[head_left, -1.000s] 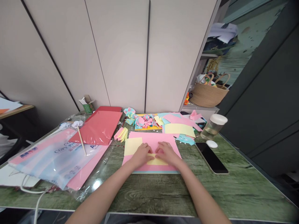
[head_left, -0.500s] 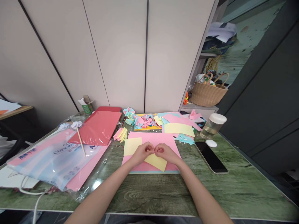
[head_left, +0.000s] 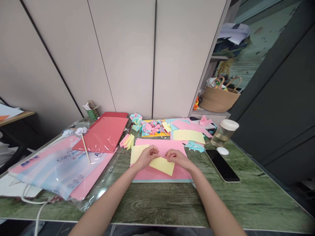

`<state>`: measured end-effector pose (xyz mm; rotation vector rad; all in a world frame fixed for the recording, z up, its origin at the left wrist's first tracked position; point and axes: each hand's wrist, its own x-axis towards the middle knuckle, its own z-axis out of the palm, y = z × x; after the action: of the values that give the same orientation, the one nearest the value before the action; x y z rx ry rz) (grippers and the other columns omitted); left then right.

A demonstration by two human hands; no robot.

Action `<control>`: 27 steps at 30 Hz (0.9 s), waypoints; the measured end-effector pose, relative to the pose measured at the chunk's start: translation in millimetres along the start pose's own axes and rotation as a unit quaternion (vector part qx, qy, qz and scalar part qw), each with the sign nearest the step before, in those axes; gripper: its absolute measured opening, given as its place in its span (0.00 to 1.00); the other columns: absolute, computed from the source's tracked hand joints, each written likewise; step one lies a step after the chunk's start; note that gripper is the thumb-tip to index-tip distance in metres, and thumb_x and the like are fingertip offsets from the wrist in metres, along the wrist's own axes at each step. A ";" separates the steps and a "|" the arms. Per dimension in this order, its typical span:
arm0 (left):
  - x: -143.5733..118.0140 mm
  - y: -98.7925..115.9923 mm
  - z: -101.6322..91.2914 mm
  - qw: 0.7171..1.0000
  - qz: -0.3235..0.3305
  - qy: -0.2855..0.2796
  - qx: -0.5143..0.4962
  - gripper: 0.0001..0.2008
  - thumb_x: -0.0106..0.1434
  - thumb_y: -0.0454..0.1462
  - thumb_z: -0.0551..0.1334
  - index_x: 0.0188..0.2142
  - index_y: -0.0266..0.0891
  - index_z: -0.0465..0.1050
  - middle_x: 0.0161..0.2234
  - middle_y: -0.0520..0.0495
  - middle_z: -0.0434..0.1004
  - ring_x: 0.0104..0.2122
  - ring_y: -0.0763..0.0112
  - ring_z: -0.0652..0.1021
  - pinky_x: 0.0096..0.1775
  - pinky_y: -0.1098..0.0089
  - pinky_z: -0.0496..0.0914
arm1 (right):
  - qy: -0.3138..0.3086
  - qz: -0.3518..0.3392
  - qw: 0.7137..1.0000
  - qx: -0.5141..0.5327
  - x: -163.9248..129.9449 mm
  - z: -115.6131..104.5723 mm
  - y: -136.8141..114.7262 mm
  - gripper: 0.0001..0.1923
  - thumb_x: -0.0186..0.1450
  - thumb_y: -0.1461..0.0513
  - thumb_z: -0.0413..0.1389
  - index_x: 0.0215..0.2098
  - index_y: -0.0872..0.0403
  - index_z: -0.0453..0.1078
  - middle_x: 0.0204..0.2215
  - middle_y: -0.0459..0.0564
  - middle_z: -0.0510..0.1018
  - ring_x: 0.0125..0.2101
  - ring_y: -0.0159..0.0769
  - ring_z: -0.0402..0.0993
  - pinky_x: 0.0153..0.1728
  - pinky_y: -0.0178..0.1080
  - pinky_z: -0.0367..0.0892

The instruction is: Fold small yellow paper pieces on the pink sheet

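Between my two hands is a yellow piece of paper (head_left: pixel 162 166), held at its upper edge over a pink sheet of paper (head_left: pixel 150 177). My left hand (head_left: pixel 148 156) pinches the paper's upper left part with curled fingers. My right hand (head_left: pixel 177 158) grips the upper right part between thumb and fingers. Left of my left hand, a second yellow sheet (head_left: pixel 138 153) lies flat on the pink one. A thin blue edge shows under the pink sheet's near side.
Folded paper pieces (head_left: pixel 147 128) are heaped at the back. A plastic packet of coloured paper (head_left: pixel 56 165) and a red folder (head_left: pixel 104 134) lie left, with a wooden stick (head_left: pixel 85 149) on top. A phone (head_left: pixel 222 165), a white lid (head_left: pixel 222 151) and a jar of liquid (head_left: pixel 225 132) are right.
My hands have moved apart along the yellow paper's upper edge. The paper has shifted slightly up and left and shows a shorter, wider shape.
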<state>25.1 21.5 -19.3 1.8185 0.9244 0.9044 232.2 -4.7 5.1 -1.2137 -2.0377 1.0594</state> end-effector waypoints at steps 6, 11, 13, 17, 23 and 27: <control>6.8 -9.1 -19.3 0.999 -0.011 0.039 -0.008 0.15 0.63 0.41 0.57 0.47 0.36 0.65 0.44 0.44 0.69 0.40 0.67 0.73 0.41 0.60 0.70 | 0.033 0.014 0.999 0.007 -6.9 -25.4 8.7 0.16 0.63 0.57 0.52 0.46 0.57 0.65 0.45 0.51 0.70 0.42 0.36 0.69 0.42 0.46 0.67; 6.0 -9.7 -19.3 0.999 -0.018 0.035 -0.011 0.15 0.63 0.41 0.57 0.47 0.36 0.65 0.44 0.44 0.69 0.39 0.67 0.73 0.40 0.61 0.71 | 0.057 0.015 0.998 0.003 -4.0 -26.2 18.1 0.16 0.64 0.56 0.51 0.47 0.56 0.64 0.45 0.52 0.70 0.42 0.37 0.69 0.42 0.46 0.66; 3.6 -8.1 -11.4 1.000 -0.019 0.021 -0.009 0.15 0.63 0.41 0.57 0.46 0.35 0.66 0.43 0.45 0.70 0.39 0.68 0.74 0.39 0.62 0.71 | 0.043 0.008 0.999 0.000 -0.1 -15.0 16.7 0.16 0.64 0.56 0.51 0.47 0.57 0.64 0.44 0.51 0.70 0.42 0.36 0.69 0.42 0.46 0.67; -0.2 -4.7 3.2 1.000 -0.019 0.001 -0.002 0.14 0.63 0.41 0.57 0.46 0.35 0.66 0.43 0.45 0.70 0.39 0.68 0.74 0.39 0.62 0.71 | 0.005 0.000 1.000 -0.006 6.4 9.4 10.4 0.15 0.64 0.57 0.51 0.46 0.57 0.65 0.43 0.51 0.71 0.40 0.35 0.70 0.40 0.44 0.68; -5.1 4.3 9.9 0.999 -0.018 -0.027 0.015 0.14 0.63 0.41 0.57 0.46 0.35 0.66 0.44 0.45 0.70 0.40 0.67 0.73 0.41 0.61 0.70 | 0.007 -0.002 1.000 0.007 9.3 18.4 11.1 0.16 0.64 0.56 0.51 0.47 0.56 0.64 0.44 0.51 0.70 0.40 0.35 0.70 0.40 0.44 0.68; -7.9 6.7 11.5 0.998 -0.025 -0.054 0.026 0.14 0.63 0.41 0.57 0.45 0.35 0.67 0.43 0.45 0.70 0.40 0.67 0.73 0.41 0.61 0.70 | 0.005 -0.007 1.000 0.017 10.6 20.0 14.5 0.16 0.64 0.57 0.51 0.47 0.56 0.64 0.44 0.51 0.70 0.40 0.35 0.70 0.40 0.44 0.68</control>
<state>32.8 8.2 -18.7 1.8612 0.9293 0.7480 219.0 1.8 -17.4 -1.1827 -2.0096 1.0757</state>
